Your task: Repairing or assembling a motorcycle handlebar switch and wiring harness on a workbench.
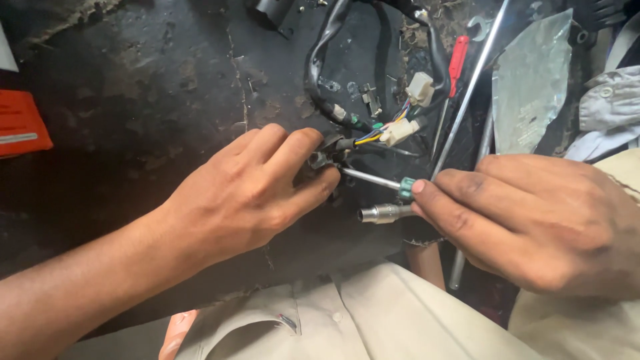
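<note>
The left hand (250,190) pinches a small black connector (327,157), largely hidden by its fingertips, at the end of a multicoloured wiring harness (383,130). The right hand (533,220) is closed around a green-handled screwdriver (373,180), its tip at the connector; a metal socket piece (385,213) protrudes below.

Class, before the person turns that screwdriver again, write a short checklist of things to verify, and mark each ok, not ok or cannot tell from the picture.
1. Left hand pinches the small black part: ok.
2. Right hand grips the green-handled screwdriver: ok.
3. Screwdriver tip seated in a screw: cannot tell, fingers hide it.
4. Coloured wires and white connectors clear of the shaft: ok.
5. Metal socket piece under the right fingers is secure: cannot tell.
</note>
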